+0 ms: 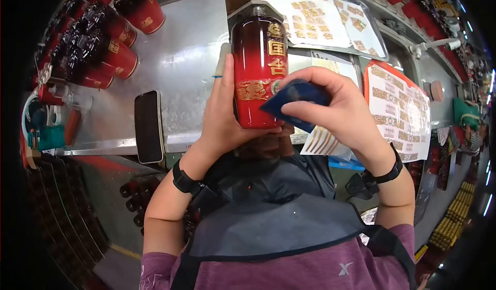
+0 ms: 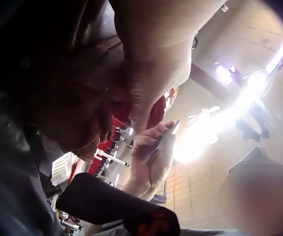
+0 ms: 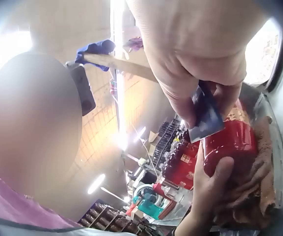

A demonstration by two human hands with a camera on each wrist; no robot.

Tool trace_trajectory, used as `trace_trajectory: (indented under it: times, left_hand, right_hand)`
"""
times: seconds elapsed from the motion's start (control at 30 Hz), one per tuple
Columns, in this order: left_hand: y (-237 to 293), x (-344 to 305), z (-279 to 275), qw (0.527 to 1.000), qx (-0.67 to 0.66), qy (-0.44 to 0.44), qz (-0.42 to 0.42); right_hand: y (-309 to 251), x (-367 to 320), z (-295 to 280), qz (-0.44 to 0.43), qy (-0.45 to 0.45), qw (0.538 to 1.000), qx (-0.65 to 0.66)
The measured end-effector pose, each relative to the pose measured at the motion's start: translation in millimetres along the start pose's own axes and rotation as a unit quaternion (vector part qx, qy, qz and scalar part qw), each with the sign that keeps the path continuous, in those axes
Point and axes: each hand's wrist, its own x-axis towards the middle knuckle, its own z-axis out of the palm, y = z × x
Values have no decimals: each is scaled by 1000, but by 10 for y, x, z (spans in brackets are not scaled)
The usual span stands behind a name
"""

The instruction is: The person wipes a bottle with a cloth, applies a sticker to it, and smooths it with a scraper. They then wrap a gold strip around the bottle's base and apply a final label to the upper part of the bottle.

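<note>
- Bottle (image 1: 256, 57): red shading to black, at the tabletop's (image 1: 196, 42) near edge, neck pointing away from the person, base toward the apron. Brown, cloth-like padding (image 3: 265, 164) lies beside and under it.
- Left hand (image 1: 221, 109): grips the bottle at its left side and around the base end.
- Right hand (image 1: 343, 101): pinches a blue scraper (image 1: 302, 100) between thumb and fingers, over the bottle's lower right front. Whether the edge touches the glass cannot be told for certain.
- Gold motif (image 1: 250, 90): on the lower front, beside the scraper; gold characters (image 1: 276, 47) run down the right side above it.
- Printed sheets: one on a red-edged board (image 1: 400, 109) to the right, another (image 1: 305, 16) beyond the bottle; both bear gold pieces similar in look.
- Step in hand, judged: smoothing a gold decal onto the glass.
- Next move, judged: calls for flat, even strokes outward from the motif's middle, with the left hand bracing the base; a tilted corner could lift or crease the decal.
</note>
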Motion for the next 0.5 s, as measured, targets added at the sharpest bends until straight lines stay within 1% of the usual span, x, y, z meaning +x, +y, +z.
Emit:
trace_trajectory:
  times: [0.07,0.1,0.17,0.2,0.23,0.3,0.33,0.37,0.43,0.47,0.5]
  left_hand:
    - [108,-15,16,999,-21,27,26]
    - [-118,42,16,999,-24,32,27]
    - [-130,33,33,998,-26,46,39]
    - [-136,42,21,997,-25,56,50]
    - [-138,33,12,997,-30,58,46]
    - [-152,30,5,998,-32,41,40]
    - [-159,37,14,997,-30,49,46]
    - [-164,29,15,997,-33,50,44]
    - [-172,17,13,997,-45,46,32]
    - [-179,22,10,997,-49,48,33]
    - [-183,17,2,997,-63,41,25]
  right_hand:
    - [-102,-36,51,-45,23,990,-134]
    - [-32,231,58,-162,44,946,-279]
    - [-144,308,9,-108,87,960,-244]
    - [-173,362,-46,-144,134,940,-279]
    - [-175,427,-91,-161,158,937,-266]
    - [-299,355,47,-189,118,909,-352]
    - [-310,337,152,-228,24,894,-385]
    - [-235,342,212,-233,4,884,-405]
    - [-200,395,85,-149,115,912,-366]
    - [-195,421,-49,-145,165,913,-343]
    - [-208,408,-101,-157,207,904,-341]
